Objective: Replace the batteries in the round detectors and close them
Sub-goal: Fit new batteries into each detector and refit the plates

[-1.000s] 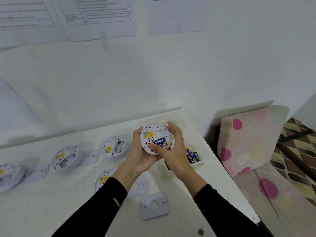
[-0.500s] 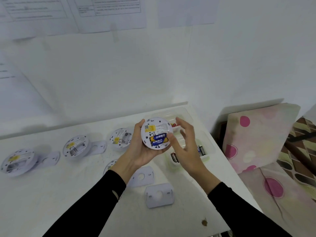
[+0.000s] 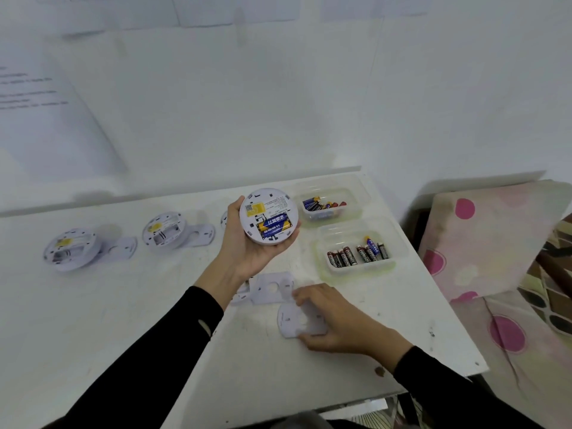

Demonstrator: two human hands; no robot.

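Observation:
My left hand holds a round white detector above the table, its back facing me, with blue batteries seated in its bay. Down on the table near the front, my right hand grips a flat white back cover, thumb under its near edge and fingers over its far edge. A second cover lies just behind it. Two open detectors lie at the left, each with a cover beside it. A further one is mostly hidden behind my left hand.
Two clear plastic tubs stand at the table's right: the far tub holds mixed batteries, the near tub holds several red-black ones. The table's right edge borders a patterned pink cushion. Papers hang on the white wall.
My right hand has left the detector and dropped to the table onto a back cover. The left hand keeps the detector raised. The camera has tilted down and right.

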